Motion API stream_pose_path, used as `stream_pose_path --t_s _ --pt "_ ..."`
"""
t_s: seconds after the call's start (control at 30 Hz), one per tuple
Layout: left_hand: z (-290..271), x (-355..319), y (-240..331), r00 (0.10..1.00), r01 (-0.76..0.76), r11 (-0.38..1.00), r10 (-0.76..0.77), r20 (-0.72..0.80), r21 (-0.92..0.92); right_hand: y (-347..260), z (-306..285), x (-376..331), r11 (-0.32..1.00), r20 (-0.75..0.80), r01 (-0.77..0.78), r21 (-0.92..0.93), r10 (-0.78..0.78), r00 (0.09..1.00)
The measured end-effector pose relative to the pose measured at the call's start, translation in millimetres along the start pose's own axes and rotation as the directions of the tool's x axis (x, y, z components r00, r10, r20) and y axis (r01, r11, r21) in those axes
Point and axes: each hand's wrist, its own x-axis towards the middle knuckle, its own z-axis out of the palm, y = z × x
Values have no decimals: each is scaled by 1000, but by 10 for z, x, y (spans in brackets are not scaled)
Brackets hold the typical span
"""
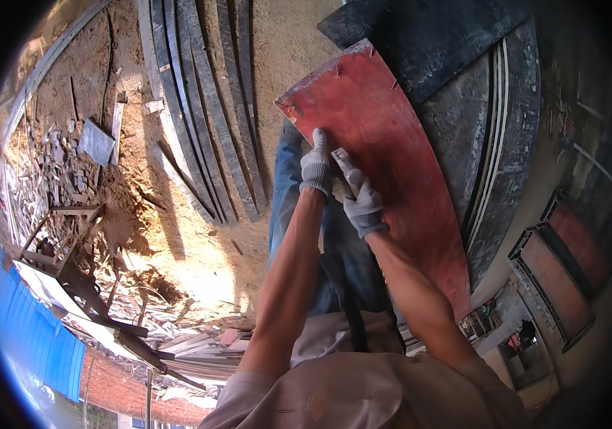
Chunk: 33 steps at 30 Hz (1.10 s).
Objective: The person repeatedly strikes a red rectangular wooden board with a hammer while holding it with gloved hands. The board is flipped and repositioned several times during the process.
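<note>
A long red board (399,164), scuffed along its edges and seemingly plywood, slants in front of my legs. Bent nails (395,84) stick out of its far end. My left hand (316,163), in a pale knitted glove, grips the board's left edge; the thumb lies on the red face and the other fingers are mostly hidden. Just to its right, my gloved right hand (363,201) is closed round a tool with a blocky grey metal head (341,159), held over the board. The tool's handle is mostly covered by the hand, so its exact kind is unclear.
Dark boards (456,43) are stacked at the far right. Several long dark strips (198,100) lie on the sandy ground to the left. Beyond them is a heap of wood scraps (63,168). Red panels with dark frames (556,272) stand at the right.
</note>
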Motion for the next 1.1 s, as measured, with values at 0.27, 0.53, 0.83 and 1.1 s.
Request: stream_pose_path --t_s 0.27,0.53,0.83,1.1 --pt "-57 450 -295 907 52 954 78 414 -295 -316 -1001 -97 985 218 -91 144 59 974" --pt "-114 2 -253 837 88 835 233 494 -543 -608 -1641 253 979 269 89 -184 -37 963" --pt "-43 208 -366 919 144 810 103 380 -568 -706 -1358 473 924 439 156 -349 14 898" --pt "18 216 -363 869 96 788 232 438 -608 -749 -1327 522 951 407 92 -294 37 913"
